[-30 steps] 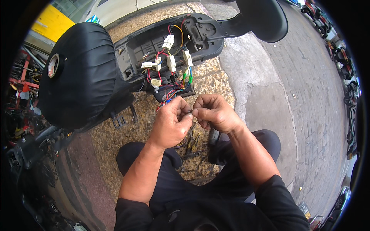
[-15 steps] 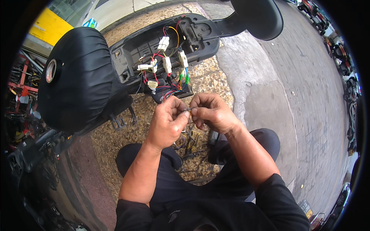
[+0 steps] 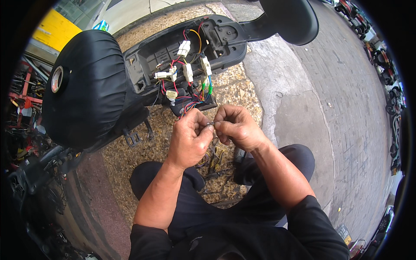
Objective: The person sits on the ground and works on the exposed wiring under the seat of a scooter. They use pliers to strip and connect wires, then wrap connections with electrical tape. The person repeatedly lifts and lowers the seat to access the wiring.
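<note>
My left hand (image 3: 189, 136) is closed in a pinch, with coloured wires (image 3: 187, 107) running down behind it. Opposite it, my right hand (image 3: 239, 128) pinches too, fingertips almost touching the left ones. Between them is a short, thin dark piece of wire (image 3: 210, 124), its ends hidden by the fingers. Just beyond the hands, the wires come out of a black scooter body (image 3: 143, 71). Several white plug connectors (image 3: 187, 73) hang over its open tray, and two green-wrapped wire joints (image 3: 210, 89) show near the right ones.
A padded black seat (image 3: 93, 86) with a roll of tape (image 3: 57, 79) on it fills the left. A black curved panel (image 3: 292, 19) juts out at the top right. Loose wires (image 3: 214, 160) lie on the speckled ground between my knees. Parked vehicles line the far right.
Both hands stay in the same place, still pinching. The fingertips have shifted slightly, and the thin dark piece between them shows a little differently.
</note>
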Demonstrator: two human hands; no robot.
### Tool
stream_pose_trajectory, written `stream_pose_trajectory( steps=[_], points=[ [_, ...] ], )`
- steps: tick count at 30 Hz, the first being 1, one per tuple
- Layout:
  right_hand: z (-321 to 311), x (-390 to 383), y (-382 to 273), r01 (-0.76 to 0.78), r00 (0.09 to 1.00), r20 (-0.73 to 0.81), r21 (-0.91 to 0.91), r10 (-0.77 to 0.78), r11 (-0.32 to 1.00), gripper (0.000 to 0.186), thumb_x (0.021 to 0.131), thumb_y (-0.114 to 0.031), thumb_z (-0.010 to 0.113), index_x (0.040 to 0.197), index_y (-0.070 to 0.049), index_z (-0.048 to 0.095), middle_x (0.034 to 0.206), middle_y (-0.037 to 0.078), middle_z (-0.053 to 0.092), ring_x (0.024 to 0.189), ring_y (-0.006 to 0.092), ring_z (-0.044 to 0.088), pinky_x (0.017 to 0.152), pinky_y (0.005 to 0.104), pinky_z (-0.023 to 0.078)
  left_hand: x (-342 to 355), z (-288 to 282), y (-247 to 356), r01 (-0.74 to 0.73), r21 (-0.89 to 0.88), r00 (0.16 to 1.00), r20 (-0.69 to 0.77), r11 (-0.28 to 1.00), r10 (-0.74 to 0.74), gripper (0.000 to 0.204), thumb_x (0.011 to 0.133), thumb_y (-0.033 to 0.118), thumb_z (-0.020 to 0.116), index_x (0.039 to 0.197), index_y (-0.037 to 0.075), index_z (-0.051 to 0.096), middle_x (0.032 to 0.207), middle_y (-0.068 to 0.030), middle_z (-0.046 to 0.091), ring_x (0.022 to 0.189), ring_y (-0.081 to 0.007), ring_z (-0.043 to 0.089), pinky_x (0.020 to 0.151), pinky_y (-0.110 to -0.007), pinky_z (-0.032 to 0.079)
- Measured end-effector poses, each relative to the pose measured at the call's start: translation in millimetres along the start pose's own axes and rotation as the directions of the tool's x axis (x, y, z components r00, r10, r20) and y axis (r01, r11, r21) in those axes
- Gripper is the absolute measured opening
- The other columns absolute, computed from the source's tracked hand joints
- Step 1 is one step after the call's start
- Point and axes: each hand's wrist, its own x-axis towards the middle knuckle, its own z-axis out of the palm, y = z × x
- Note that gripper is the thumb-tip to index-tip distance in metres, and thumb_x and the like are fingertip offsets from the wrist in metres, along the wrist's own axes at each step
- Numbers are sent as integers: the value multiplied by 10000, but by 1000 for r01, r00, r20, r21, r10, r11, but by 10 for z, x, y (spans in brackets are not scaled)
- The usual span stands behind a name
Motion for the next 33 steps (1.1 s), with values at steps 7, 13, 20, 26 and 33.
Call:
stream_pose_trajectory(
  steps=[7, 13, 20, 26, 33],
  points=[
    [-2, 1, 41, 3, 1000, -4, 17, -2, 1000, 70, 841, -17, 615, 807, -25, 554, 655, 23, 554, 509, 92, 519, 459, 228, 391, -19, 10, -26, -42, 66, 999, 3, 997, 42, 81, 875, -69, 552, 870, 4, 518, 714, -5, 564, 583, -21, 497, 496, -193, 384],
    [-29, 11, 33, 14, 1000, -21, -12, -14, 1000, 55, 863, -38, 613, 821, -30, 578, 686, 10, 578, 549, 67, 528, 474, 215, 407, 27, 89, -75, -18, -88, 998, -57, 996, 13, 90, 846, -59, 582, 849, 7, 521, 714, -1, 579, 601, -14, 493, 488, -212, 382],
    [-41, -55, 27, 98, 994, -28, -203, -106, 974, 55, 902, -24, 623, 867, -5, 584, 777, 27, 637, 709, 83, 587, 634, 250, 482, 1, 164, -117, 104, -287, 991, -48, 952, -122, 99, 922, 66, 573, 866, 17, 506, 702, -13, 567, 559, -38, 494, 479, -222, 400],
    [-4, -82, 122, 76, 992, -83, -256, -100, 964, 80, 906, -37, 628, 855, 0, 578, 781, 32, 635, 709, 83, 578, 626, 247, 473, -27, 213, -234, 77, -347, 989, -90, 935, -115, 125, 949, 93, 547, 840, 53, 500, 677, 5, 540, 550, -53, 510, 469, -225, 412],
    [2, -50, 40, 60, 979, -166, -323, -119, 944, 52, 899, -20, 581, 867, 14, 558, 797, 80, 649, 672, 106, 606, 569, 252, 491, -41, 154, -295, 90, -354, 972, -171, 931, -159, 75, 952, 103, 548, 912, 43, 528, 728, -2, 562, 580, -61, 532, 495, -218, 432]
  ],
)
